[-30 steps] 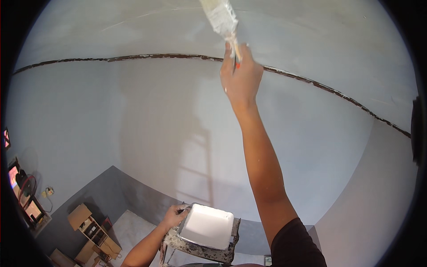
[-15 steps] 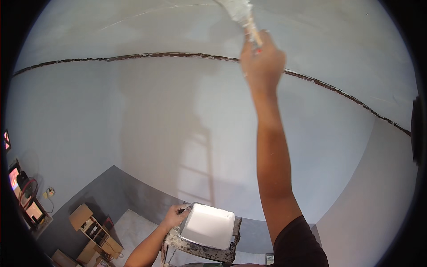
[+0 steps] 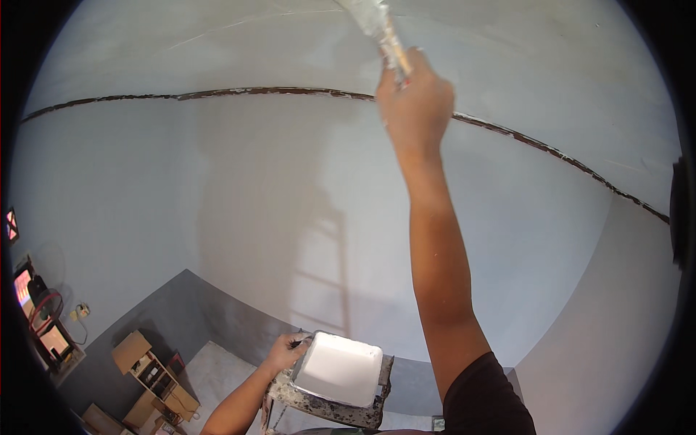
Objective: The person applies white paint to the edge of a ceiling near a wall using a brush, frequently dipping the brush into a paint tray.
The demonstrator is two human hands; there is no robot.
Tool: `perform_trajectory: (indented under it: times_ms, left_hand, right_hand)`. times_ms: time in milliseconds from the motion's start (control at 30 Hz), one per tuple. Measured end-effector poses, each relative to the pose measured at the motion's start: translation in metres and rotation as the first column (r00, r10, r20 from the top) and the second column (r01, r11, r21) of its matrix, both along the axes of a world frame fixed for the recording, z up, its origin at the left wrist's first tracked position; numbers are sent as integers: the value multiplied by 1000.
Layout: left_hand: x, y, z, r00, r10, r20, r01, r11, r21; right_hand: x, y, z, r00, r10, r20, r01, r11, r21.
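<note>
Paintbrush [image 3: 373, 20], flat, white-smeared, slants up-left from your right hand [image 3: 417, 105], grip closed round it; well below, your left hand [image 3: 285, 353] clasps the square, white-filled tray [image 3: 378, 370].

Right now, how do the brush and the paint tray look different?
The brush is raised high in the right hand; the tray sits low on a spattered stand, beside the left hand. The brush has a slim handle; the tray is broad and squarish. The picture's upper edge cuts off the brush, not the tray. Both bear white paint.
</note>
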State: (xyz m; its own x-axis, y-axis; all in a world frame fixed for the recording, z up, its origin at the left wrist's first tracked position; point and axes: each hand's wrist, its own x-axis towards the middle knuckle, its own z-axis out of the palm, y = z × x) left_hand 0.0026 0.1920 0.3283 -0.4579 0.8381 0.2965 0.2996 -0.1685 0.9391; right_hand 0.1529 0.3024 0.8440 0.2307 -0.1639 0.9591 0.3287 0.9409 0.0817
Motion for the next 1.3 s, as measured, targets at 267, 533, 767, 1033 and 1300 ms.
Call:
perform_trajectory:
  times_ms: [267,533,767,1033,1300]
  left_hand:
    - [-2,5,-6,999,12,-51,-12,1000,4]
    - [-4,1,-8,1000,-8,-15,9,1000,17]
    - [-7,3,-12,999,17,-51,-17,1000,-2]
    - [-3,15,-13,995,-8,-104,5,1000,-24]
    - [-8,12,-16,990,-14,-138,9,999,-32]
  right_hand:
    - [55,14,-14,950,124,-287,-139,990,-35]
    - [-10,-12,-26,998,-58,-1,58,996,67]
    - [39,3,23,981,-161,-105,164,986,15]
    - [124,53,-42,937,-12,-348,39,997,69]
    - [208,122,-255,986,-165,-19,120,789,-603]
